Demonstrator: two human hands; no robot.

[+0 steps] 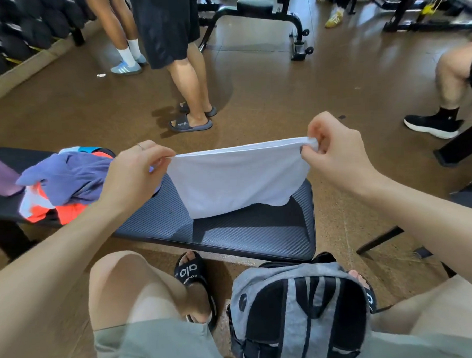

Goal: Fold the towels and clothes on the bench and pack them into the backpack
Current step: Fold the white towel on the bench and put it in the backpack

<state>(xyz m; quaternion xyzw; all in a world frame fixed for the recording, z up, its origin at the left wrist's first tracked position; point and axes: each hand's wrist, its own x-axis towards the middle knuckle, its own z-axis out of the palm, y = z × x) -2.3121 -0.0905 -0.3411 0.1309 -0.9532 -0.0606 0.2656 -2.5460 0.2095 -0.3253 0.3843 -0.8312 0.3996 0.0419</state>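
A white towel hangs stretched above the black padded bench, its lower edge resting on the pad. My left hand pinches its left top corner and my right hand pinches its right top corner. On the bench's left part lies a heap of clothes: a purple garment over an orange and white one. A grey and black backpack stands on the floor between my knees, in front of the bench.
A purple bottle-like object lies at the bench's far left. Two people stand on the brown floor beyond the bench, one in dark slides. A seated person's leg and black shoe are at right. Another gym bench stands behind.
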